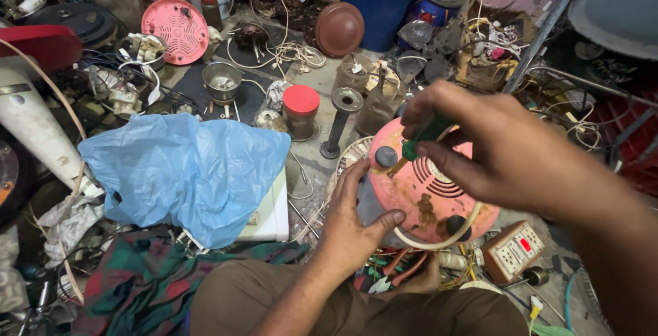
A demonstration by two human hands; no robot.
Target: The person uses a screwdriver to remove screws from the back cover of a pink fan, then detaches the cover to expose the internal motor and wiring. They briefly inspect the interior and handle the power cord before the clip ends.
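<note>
The person sits on the cluttered floor with a round pink appliance base point(418, 192) propped on edge just past their knees, its vented underside and dark rubber feet turned up toward them. The left hand point(353, 223) steadies it from the near left side, palm against the rim, thumb pressed along the lower edge, fingers spread up the face. The right hand point(480, 147) is closed around the green handle of a screwdriver point(419, 141), whose tip points down-left at the base close to one of the grey feet. A white cord point(439, 240) loops along the base's lower rim. Just left of it lies a crumpled blue plastic bag point(185, 168) over a white box, with a checked cloth point(144, 281) nearer the person. A red-lidded jar point(300, 111) stands beyond, and a small meter with a red display point(513, 250) rests on the floor to the right of the base.
</note>
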